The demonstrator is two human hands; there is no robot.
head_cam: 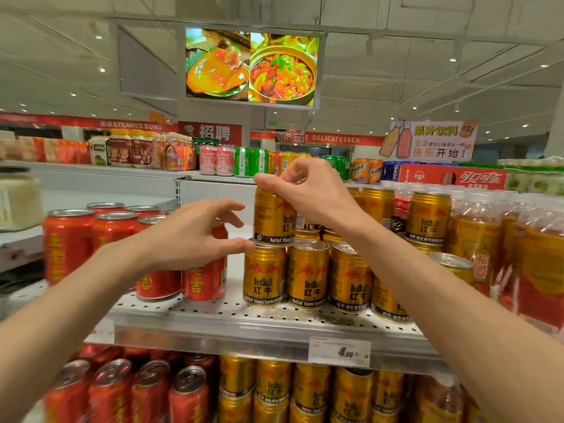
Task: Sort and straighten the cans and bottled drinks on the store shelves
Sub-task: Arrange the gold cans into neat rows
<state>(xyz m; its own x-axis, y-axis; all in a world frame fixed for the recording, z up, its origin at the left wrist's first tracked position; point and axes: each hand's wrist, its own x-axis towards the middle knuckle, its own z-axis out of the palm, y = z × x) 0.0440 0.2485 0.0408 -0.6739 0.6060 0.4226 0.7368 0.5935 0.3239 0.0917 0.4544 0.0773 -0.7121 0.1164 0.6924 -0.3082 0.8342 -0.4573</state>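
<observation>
A gold Red Bull can stands stacked on a lower gold Red Bull can at the left end of a gold row on the perforated metal shelf. My right hand grips the top rim of the stacked can from above. My left hand hovers open just left of it, its thumb tip touching the rim where the two cans meet. Red herbal tea cans stand to the left, partly hidden behind my left hand.
More gold cans and shrink-wrapped bottles fill the shelf to the right. A price tag hangs on the shelf edge. Red and gold cans crowd the shelf below. Farther shelves hold assorted drinks.
</observation>
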